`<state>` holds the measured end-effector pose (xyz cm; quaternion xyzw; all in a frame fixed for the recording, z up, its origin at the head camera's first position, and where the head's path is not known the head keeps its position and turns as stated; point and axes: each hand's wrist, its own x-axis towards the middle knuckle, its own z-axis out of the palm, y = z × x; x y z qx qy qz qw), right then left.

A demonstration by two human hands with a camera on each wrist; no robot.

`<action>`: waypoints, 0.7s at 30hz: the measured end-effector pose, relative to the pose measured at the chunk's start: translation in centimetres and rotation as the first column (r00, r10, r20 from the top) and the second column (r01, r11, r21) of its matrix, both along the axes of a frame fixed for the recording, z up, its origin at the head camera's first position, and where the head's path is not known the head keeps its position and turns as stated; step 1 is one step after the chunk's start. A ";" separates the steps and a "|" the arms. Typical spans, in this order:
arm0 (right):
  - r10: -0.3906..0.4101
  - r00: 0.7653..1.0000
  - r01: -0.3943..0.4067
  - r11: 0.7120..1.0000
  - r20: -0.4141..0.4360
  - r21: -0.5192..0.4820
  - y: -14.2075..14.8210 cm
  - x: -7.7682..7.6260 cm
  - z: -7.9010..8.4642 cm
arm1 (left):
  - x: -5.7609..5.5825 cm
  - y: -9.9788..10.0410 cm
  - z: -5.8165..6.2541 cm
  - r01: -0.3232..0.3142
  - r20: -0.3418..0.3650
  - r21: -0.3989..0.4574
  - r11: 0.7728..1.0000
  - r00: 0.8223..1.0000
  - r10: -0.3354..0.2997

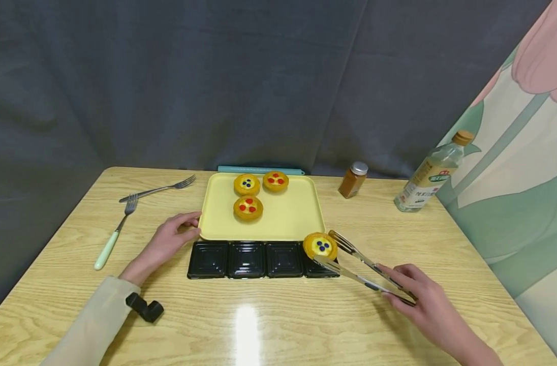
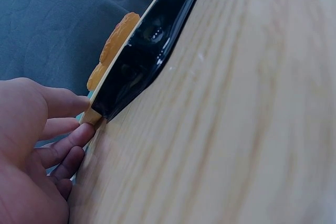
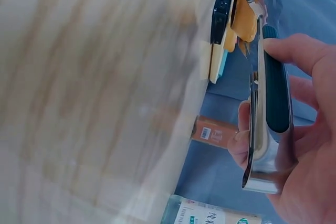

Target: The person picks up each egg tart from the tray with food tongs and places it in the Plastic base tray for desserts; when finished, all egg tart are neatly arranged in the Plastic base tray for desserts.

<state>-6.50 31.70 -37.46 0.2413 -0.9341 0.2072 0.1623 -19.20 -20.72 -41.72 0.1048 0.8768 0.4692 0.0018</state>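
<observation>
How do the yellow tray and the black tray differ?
The yellow tray is one broad, undivided surface; the black tray is a strip of four compartments. The yellow tray bears three tarts; the black tray has one tart at its right end. Both lie on the wooden table.

We see a dark blue-grey fabric curtain (image 1: pixel 214 86) hanging behind a pale, flat, wood-grained desk (image 1: pixel 182 325). To the right we find a pale backdrop (image 1: pixel 502 168) with pink flowers and large green leaves, and a white glare (image 1: pixel 247 333) shines on the desk's near part.
</observation>
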 end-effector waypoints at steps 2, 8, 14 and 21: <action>0.000 1.000 0.000 1.000 0.001 -0.002 0.0 0.1 -0.2 | 0.0 0.0 0.0 0.002 0.000 -0.001 1.000 1.000 -0.002; 0.015 1.000 -0.015 1.000 -0.005 -0.008 0.1 0.0 -0.6 | 0.0 0.0 0.1 0.003 0.003 0.003 1.000 1.000 -0.003; 0.011 1.000 -0.011 1.000 0.004 -0.006 0.2 0.1 -0.7 | 0.0 0.1 0.1 -0.001 0.005 0.002 1.000 1.000 0.001; 0.000 1.000 0.000 1.000 0.021 -0.009 0.3 0.2 -0.7 | 0.1 0.1 0.3 0.002 0.005 0.000 1.000 1.000 -0.002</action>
